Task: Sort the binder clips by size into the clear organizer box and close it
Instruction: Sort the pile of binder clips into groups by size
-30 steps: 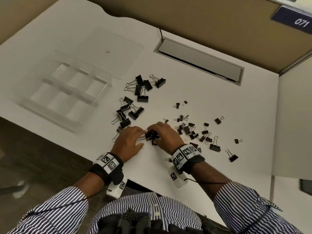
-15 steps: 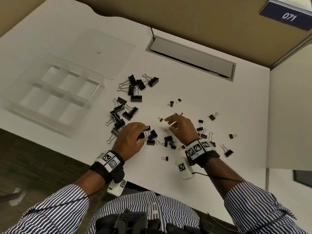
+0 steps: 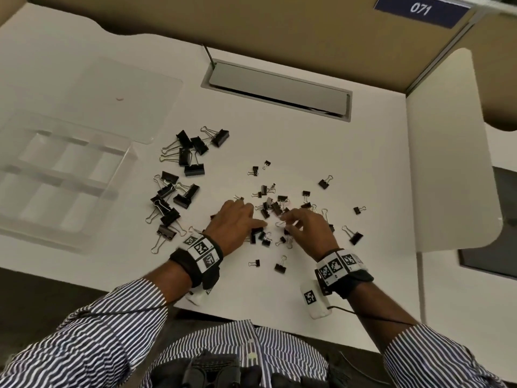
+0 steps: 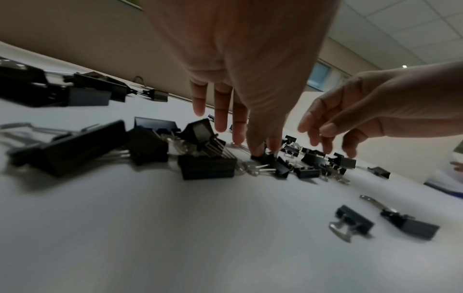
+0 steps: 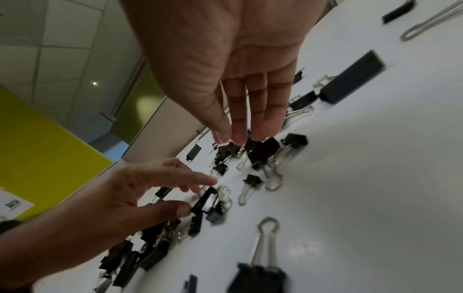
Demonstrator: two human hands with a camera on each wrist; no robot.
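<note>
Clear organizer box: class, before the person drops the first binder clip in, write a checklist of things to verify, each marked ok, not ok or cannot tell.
1. Clear plastic organizer box open, its compartments reachable: ok.
2. Flat clear lid lying off the box, beside it: ok.
3. Compartments hold no clips yet: ok.
4. Black metal binder clips grouped by size on the white desk: not ok, the small ones lie mixed with medium ones.
5. Left hand has a firm grip on one clip: cannot tell.
6. Right hand free: cannot tell.
</note>
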